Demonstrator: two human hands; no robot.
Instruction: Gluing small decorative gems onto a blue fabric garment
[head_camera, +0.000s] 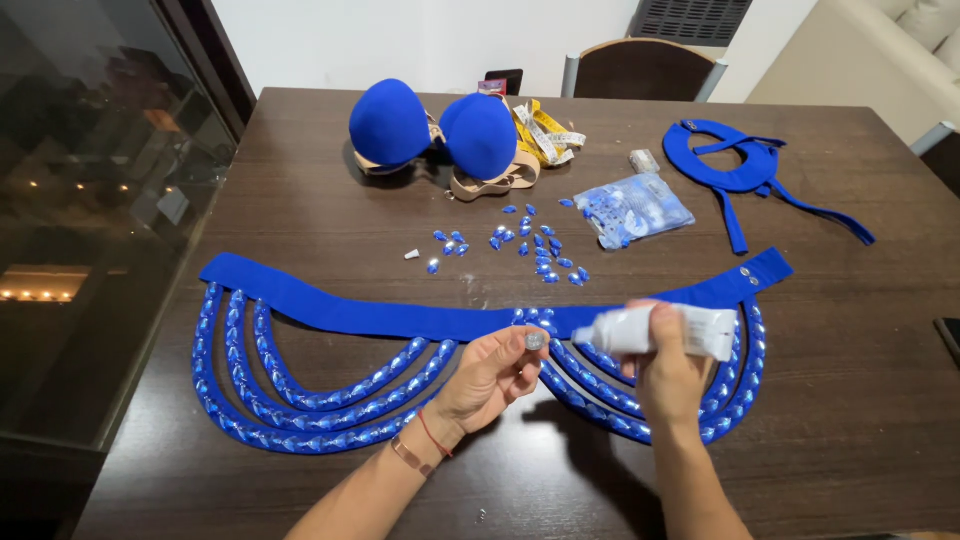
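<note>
Blue belt (400, 318) lies across the table (860, 400) as your left hand (490, 375) pinches a gem (536, 341) and your right hand (668, 370) grips the glue tube (660, 332); gluing seems underway, and a steady dab comes next.

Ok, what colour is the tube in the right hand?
White, seen in the head view: the tube in the right hand.

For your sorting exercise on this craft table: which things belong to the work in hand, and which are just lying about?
In use:
left hand pinching a small gem
right hand holding a white glue tube
blue fabric belt with gem-covered loops
loose blue gems
bag of gems

Lying about:
blue padded cups
yellow measuring tape
blue collar with straps
chair
</note>
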